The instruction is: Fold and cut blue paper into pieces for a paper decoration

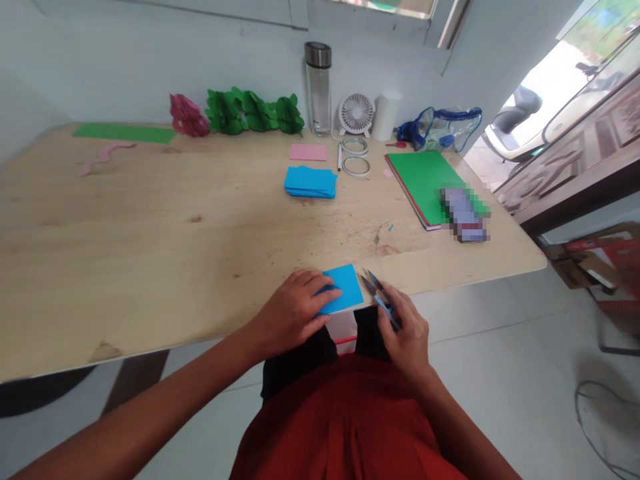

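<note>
My left hand (300,303) lies over a blue paper piece (347,283) at the table's front edge. Its fingers press the paper's left part from above, with the thumb along the near edge, so that part is hidden. To the right, my right hand (407,323) grips a pair of thread snips (383,300). The snips' two pointed blades stand apart, aimed up and left close to the paper's right edge, without cutting into it. A stack of blue paper pieces (310,183) lies further back on the table.
Behind the stack lie a pink paper piece (309,153) and tape rolls (356,167). A glass bottle (319,93), a small fan (357,113) and green paper leaves (250,112) line the wall. On the right, a phone (463,213) rests on a green sheet (420,177).
</note>
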Action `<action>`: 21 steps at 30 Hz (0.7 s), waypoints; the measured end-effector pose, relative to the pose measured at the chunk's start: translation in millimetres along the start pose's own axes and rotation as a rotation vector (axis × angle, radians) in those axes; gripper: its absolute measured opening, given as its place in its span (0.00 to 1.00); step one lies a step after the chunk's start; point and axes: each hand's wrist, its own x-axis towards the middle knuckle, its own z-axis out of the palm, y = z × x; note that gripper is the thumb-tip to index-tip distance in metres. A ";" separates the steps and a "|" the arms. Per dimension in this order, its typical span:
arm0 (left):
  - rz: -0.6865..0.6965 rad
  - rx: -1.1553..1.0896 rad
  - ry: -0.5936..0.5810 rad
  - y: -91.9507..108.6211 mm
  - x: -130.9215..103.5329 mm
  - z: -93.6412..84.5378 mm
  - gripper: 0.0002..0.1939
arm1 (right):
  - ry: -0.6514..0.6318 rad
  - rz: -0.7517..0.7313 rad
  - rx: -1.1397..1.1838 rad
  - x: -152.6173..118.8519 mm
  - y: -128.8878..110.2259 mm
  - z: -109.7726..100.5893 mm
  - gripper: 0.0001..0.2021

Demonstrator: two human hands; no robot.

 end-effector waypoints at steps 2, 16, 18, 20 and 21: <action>-0.026 -0.070 -0.017 -1.5 3.3 -4.3 0.15 | -0.008 0.022 0.014 -2.3 -0.5 -1.4 0.20; -0.210 -0.475 0.089 -7.4 -4.3 -3.7 0.10 | -0.048 0.047 0.087 -5.7 3.3 -6.0 0.19; -0.215 -0.499 0.108 -8.0 -5.4 -1.6 0.10 | -0.057 0.051 0.083 -5.3 3.7 -5.6 0.19; -0.216 -0.523 0.114 -9.3 -6.0 -0.5 0.10 | -0.063 0.055 0.072 -4.4 4.3 -5.5 0.19; -0.218 -0.534 0.117 -9.8 -6.2 -0.3 0.10 | -0.065 0.056 0.065 -3.7 4.7 -5.5 0.19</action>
